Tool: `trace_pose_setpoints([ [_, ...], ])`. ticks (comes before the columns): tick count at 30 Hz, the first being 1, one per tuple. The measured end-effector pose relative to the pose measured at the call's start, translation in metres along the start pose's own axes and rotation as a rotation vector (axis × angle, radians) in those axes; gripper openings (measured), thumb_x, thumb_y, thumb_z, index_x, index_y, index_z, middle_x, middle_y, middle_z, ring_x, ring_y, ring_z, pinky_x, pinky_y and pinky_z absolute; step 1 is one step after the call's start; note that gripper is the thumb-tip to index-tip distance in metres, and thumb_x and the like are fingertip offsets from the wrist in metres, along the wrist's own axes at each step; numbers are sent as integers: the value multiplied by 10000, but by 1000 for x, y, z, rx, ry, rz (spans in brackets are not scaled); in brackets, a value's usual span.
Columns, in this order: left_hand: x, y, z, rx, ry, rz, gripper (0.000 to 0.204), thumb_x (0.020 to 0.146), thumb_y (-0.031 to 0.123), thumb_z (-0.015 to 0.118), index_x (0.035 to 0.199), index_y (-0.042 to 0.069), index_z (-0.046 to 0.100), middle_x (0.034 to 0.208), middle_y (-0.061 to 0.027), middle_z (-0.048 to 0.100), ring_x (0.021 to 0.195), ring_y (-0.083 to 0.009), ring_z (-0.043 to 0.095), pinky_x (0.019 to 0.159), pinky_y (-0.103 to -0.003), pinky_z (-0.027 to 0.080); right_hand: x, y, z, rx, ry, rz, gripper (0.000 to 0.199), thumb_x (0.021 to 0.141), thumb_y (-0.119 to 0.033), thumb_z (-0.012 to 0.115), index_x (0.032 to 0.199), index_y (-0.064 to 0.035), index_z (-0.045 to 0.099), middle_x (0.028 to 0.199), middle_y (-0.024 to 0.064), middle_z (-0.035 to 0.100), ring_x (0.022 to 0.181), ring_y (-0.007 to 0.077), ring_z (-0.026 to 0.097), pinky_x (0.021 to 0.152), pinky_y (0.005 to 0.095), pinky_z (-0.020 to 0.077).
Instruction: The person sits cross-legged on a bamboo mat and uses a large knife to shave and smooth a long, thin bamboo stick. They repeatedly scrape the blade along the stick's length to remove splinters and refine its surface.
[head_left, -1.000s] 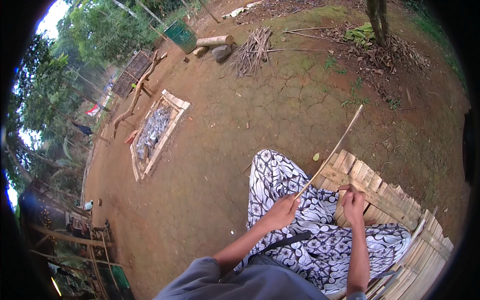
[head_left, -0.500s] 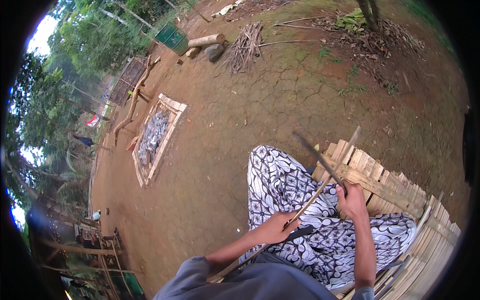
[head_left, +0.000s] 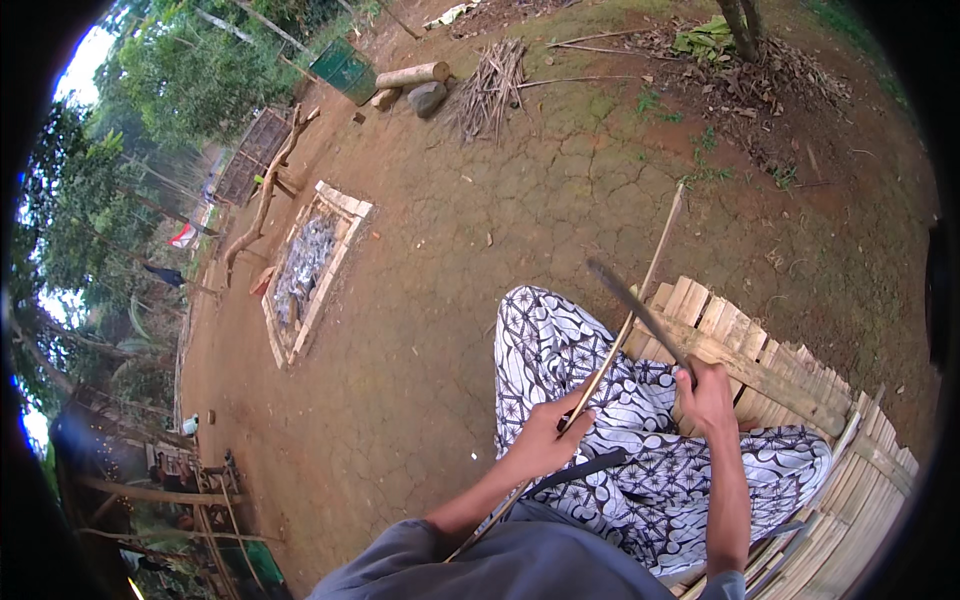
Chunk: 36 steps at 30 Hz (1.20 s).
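Observation:
My left hand grips a long thin bamboo strip that runs from near my body up and to the right over my lap. My right hand holds a dark knife by its handle, the blade pointing up and left and lying against the strip above my left hand. Both hands are over my legs, which are wrapped in black-and-white patterned cloth. I sit on a slatted bamboo platform.
Bare cracked earth lies in front. A brick-edged rectangular bed with grey ash-like matter sits to the left. A bundle of sticks, a log, a stone and a green bin are farther off. Trees stand at left.
The bamboo strip has been drawn back toward my body through my left hand. My right hand has raised the knife so the blade now stands out clearly against the strip.

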<state>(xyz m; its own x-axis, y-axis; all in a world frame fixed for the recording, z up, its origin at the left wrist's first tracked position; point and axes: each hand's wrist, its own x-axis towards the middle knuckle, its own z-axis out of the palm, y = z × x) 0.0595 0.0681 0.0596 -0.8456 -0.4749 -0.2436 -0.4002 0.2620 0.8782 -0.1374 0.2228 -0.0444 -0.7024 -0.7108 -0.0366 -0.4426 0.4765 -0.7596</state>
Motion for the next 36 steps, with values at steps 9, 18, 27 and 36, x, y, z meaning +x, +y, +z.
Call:
trace_pose_setpoints([
  [9, 2, 11, -2, -72, 16, -65, 353, 924, 90, 573, 1273, 40, 551, 636, 76, 399, 562, -23, 335, 478, -213, 292, 7, -4, -8, 53, 131, -13, 393, 870, -348, 542, 846, 34, 628, 566, 206, 547, 555, 395, 581, 573, 446, 464],
  [18, 11, -5, 20, -50, 65, 50, 187, 909, 100, 597, 1061, -5, 621, 860, -43, 620, 830, -94, 518, 723, -270, 441, -15, -22, 0, -77, -31, -437, 465, 743, -470, 649, 846, -17, 657, 616, 151, 611, 580, 337, 609, 565, 418, 473],
  [27, 15, -13, 9, -299, 9, -182, 68, 902, 61, 590, 918, 10, 633, 588, 59, 481, 459, -13, 416, 406, -204, 320, -14, -10, 3, -144, -34, -368, 468, 790, -514, 599, 853, -54, 657, 632, 128, 625, 579, 325, 620, 565, 431, 480],
  [36, -1, 8, 9, -191, 4, -185, 289, 903, 57, 584, 1188, 15, 612, 612, 82, 452, 491, 21, 369, 413, -181, 281, 6, 9, -13, 40, 166, 27, 446, 840, -495, 557, 750, -62, 616, 483, 148, 520, 487, 322, 573, 480, 416, 458],
])
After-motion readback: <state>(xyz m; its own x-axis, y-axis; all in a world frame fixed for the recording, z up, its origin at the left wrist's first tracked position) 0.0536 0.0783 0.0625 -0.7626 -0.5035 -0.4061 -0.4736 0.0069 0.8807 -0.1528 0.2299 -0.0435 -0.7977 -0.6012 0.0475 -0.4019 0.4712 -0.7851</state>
